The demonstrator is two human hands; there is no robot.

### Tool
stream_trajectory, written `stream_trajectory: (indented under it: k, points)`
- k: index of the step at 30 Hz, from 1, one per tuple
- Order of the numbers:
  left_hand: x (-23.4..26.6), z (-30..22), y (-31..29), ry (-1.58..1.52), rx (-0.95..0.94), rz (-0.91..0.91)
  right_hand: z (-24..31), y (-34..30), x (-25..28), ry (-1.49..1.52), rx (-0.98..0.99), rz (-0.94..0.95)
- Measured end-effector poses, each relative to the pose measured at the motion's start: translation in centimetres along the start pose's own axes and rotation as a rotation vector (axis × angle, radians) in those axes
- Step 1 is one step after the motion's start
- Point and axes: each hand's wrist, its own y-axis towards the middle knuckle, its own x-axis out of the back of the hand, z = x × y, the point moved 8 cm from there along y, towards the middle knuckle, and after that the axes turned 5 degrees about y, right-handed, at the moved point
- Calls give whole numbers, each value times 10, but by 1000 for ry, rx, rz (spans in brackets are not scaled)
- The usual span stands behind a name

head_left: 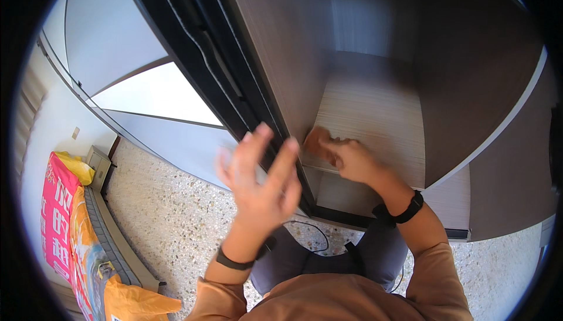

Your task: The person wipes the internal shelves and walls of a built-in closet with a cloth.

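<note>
My right hand (350, 160) reaches into an open wooden cabinet and presses a small brownish cloth (317, 139) against the front edge of the light wood shelf (375, 115). Its fingers are closed on the cloth. My left hand (261, 180) hovers in front of the cabinet's dark side panel (275, 45), fingers spread, holding nothing and slightly blurred. Both wrists wear dark bands.
A dark-framed sliding door (193, 45) stands left of the cabinet. The floor (176, 215) is speckled terrazzo. Pink and orange bags (64, 215) lie along the wall at lower left. The cabinet's lower compartment (340, 195) sits below the shelf.
</note>
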Motion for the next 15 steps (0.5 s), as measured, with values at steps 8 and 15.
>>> stream_trajectory:
  k: [8, 15]
  points:
    - [-26, 30, -7, 296, -50, -277, 26, 44, -38, 605, -277, -256]
    - [-46, 31, -32, 194, 43, -199, -51, 84, -49, 1086, -677, -188]
